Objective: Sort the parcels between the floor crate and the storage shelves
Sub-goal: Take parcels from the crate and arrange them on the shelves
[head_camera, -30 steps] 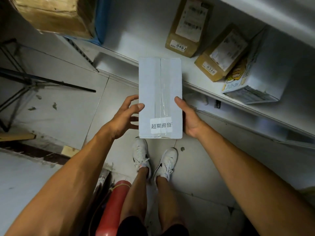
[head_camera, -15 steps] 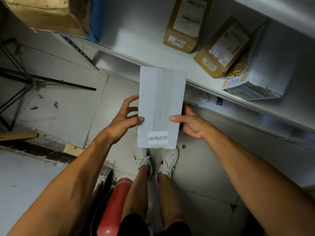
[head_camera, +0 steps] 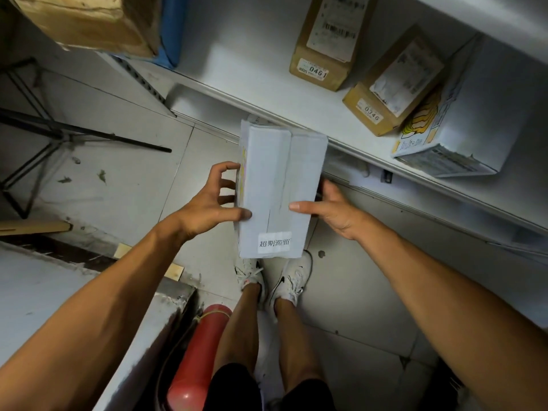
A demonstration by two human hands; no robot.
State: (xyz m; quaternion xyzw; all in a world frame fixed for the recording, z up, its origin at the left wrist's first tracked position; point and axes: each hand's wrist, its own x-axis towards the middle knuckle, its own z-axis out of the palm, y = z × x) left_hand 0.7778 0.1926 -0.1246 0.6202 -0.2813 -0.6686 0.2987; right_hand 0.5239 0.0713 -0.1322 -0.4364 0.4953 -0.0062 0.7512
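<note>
- Step in hand, as I judge it: one parcel is being carried between crate and shelf; the floor crate itself is not in view.
- White parcel (head_camera: 278, 191) is held in the air above the tiled floor (head_camera: 133, 179), just in front of the shelf (head_camera: 261, 93) edge and over the person's shoes (head_camera: 293, 277).
- Left hand (head_camera: 213, 209): thumb pressed on the top face, fingers curled against the left side; grip is closed on the parcel.
- Right hand (head_camera: 332, 209): thumb flat across the top face, fingers under the right edge and mostly hidden; it also grasps the parcel.
- Long axis runs away from the body toward the shelf. The end with the printed white label (head_camera: 275, 242) is nearest the person; the far end almost meets the shelf lip.
- The taped seam faces up; the parcel is rolled slightly, left side face showing.
- Shelf holds brown boxes marked 0461 (head_camera: 326, 40) and 0346 (head_camera: 394, 81), plus a white printed box (head_camera: 462, 126).
- Next move likely calls for lifting the far end clear of the lip and sliding the parcel into the free strip left of 0461.
</note>
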